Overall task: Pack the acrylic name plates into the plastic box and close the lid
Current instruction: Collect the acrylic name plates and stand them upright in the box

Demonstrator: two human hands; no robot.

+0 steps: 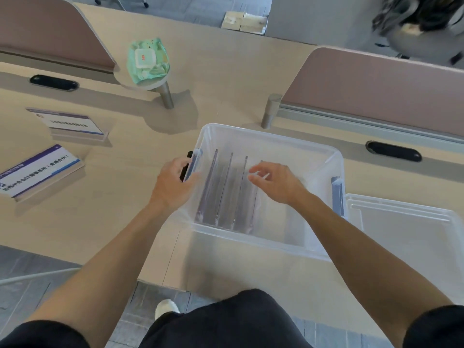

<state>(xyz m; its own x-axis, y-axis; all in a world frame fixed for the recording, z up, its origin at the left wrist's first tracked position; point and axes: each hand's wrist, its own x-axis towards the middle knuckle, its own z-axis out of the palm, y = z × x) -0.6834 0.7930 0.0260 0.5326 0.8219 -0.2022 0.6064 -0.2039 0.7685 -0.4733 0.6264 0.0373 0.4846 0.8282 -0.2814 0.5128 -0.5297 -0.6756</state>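
Packing underway: several name plates (226,187) stand upright in the plastic box (271,144), left hand (173,184) steadies its rim, right hand (276,182) hovers with empty, loosely spread grip; next, fetch the two plates (42,172) on the counter (120,197).

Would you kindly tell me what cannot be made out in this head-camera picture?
- Number of name plates in the box: the right hand covers the right end of the row.
- Print on the far name plate: too small and blurred.
- Lid: cut off by the right edge.
- Whether the left hand grips the box latch: its fingers are blurred.
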